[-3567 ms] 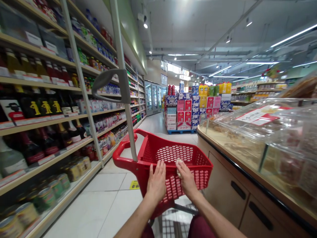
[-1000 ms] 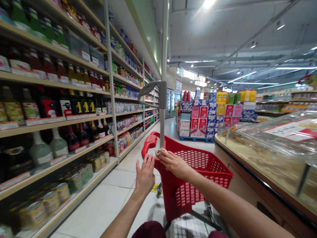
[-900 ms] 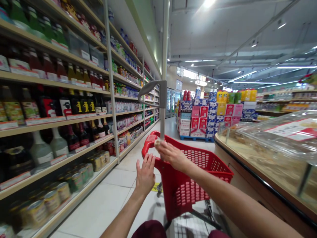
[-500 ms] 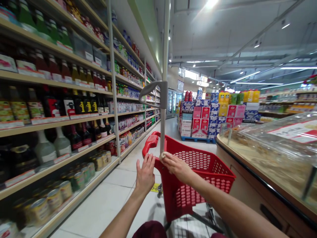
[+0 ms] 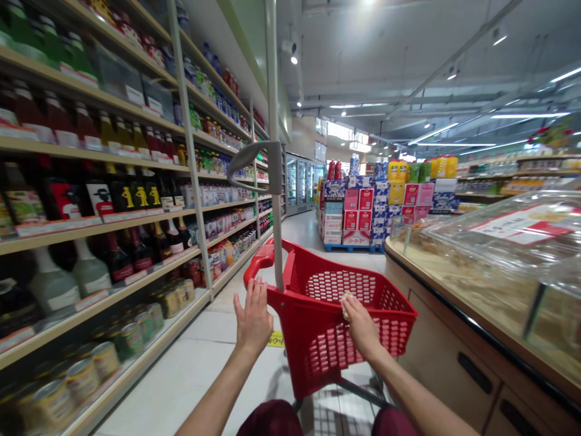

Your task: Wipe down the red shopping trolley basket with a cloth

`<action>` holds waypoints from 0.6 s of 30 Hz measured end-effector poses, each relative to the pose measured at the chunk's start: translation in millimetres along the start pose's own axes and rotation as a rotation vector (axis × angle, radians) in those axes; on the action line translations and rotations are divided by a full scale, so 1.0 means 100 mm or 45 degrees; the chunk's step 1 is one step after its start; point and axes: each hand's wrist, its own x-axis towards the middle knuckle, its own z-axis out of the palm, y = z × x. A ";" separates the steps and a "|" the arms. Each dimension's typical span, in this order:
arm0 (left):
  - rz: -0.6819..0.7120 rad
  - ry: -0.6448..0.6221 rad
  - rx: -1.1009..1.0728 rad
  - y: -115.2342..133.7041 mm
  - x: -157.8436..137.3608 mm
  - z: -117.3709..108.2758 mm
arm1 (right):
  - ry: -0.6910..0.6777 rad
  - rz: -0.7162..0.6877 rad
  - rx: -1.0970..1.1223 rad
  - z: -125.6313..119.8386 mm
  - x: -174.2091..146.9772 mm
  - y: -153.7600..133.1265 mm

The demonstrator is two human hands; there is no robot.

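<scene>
A red plastic shopping cart with a perforated basket stands before me, side on. My left hand rests its outstretched fingers on the cart's upper edge beside the red handle, thumb apart. My right hand is at the basket's near side rim. Its fingers are closed on a small crumpled whitish cloth, which lies against the rim and is partly covered by the fingers. From the handle end rises a grey metal pole with a grey loop-shaped bracket.
Shelves of bottles and cans run along the left. A display counter with clear plastic covers is close on the right. Stacked boxed goods stand ahead on a blue pallet. A yellow floor sticker shows below the cart.
My right hand has slid with the cloth from the base of the pole rightward along the basket rim. My left hand stays at the handle end. The whole view has shifted slightly.
</scene>
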 end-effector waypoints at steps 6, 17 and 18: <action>0.240 -0.189 -0.072 0.50 -0.02 0.20 | -0.016 -0.199 0.064 0.07 0.03 -0.26; 0.280 -0.331 -0.003 0.78 -0.03 0.26 | -0.007 -0.070 -0.204 -0.15 -0.28 0.28; 0.281 -0.338 0.005 0.80 -0.04 0.27 | -0.041 -0.115 -0.197 -0.18 -0.28 0.29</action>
